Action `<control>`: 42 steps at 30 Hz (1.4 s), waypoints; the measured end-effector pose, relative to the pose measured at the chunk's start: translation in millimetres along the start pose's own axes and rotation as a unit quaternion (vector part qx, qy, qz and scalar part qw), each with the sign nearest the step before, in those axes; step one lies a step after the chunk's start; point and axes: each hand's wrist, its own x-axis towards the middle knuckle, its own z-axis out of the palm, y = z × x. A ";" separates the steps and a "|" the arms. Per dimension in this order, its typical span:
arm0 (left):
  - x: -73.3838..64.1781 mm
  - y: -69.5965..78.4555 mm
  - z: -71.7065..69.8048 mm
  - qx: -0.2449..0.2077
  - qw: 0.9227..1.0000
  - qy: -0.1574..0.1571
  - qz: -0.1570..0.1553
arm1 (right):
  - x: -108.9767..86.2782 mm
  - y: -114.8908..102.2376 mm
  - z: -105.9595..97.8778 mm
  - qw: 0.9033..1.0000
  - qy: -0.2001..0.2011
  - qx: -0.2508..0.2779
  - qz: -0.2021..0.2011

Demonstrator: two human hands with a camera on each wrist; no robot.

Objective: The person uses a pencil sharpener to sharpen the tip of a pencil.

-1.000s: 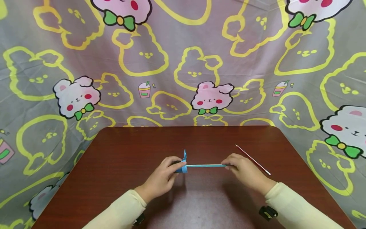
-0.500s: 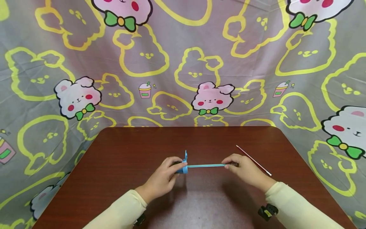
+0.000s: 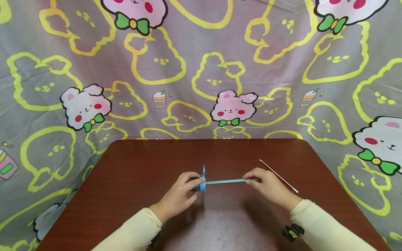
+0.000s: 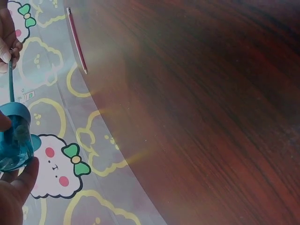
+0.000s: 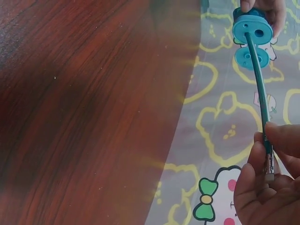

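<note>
My left hand (image 3: 177,195) grips a blue pencil sharpener (image 3: 202,184) with a see-through body, held on its side above the table. Its round flip lid (image 5: 252,57) hangs open on the hinge, and the end face shows holes. Into that face runs a teal pencil (image 3: 226,181); its tip is hidden inside. My right hand (image 3: 267,183) pinches the pencil near its eraser end (image 5: 269,176), between thumb and fingers. In the left wrist view, the sharpener's clear body (image 4: 16,145) has dark matter inside, too blurred to identify.
A red-and-white striped pencil (image 3: 278,176) lies slanted on the brown table (image 3: 150,157), just beyond my right hand. Patterned grey cloth (image 3: 188,69) hangs behind and along both sides of the table.
The right hand's fingers and wrist have turned slightly around the pencil's end. My left hand and the sharpener stay almost where they were; the pencil remains in the sharpener.
</note>
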 end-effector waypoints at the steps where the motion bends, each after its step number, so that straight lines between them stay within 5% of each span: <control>1: 0.1 0.1 -0.1 0.002 1.000 0.002 0.000 | 0.2 -0.5 0.3 1.000 0.002 -0.002 -0.001; 13: 2.6 -3.8 -3.0 0.014 0.999 0.033 0.019 | 3.2 -5.8 1.8 1.000 0.026 -0.016 -0.007; 28: 0.4 -3.4 -5.1 0.012 0.999 0.027 0.014 | 3.5 -4.7 5.5 0.999 0.039 -0.034 0.002; 42: -0.3 -2.7 -7.1 0.007 1.000 0.029 0.002 | 0.6 -0.5 9.7 0.989 0.095 -0.074 -0.087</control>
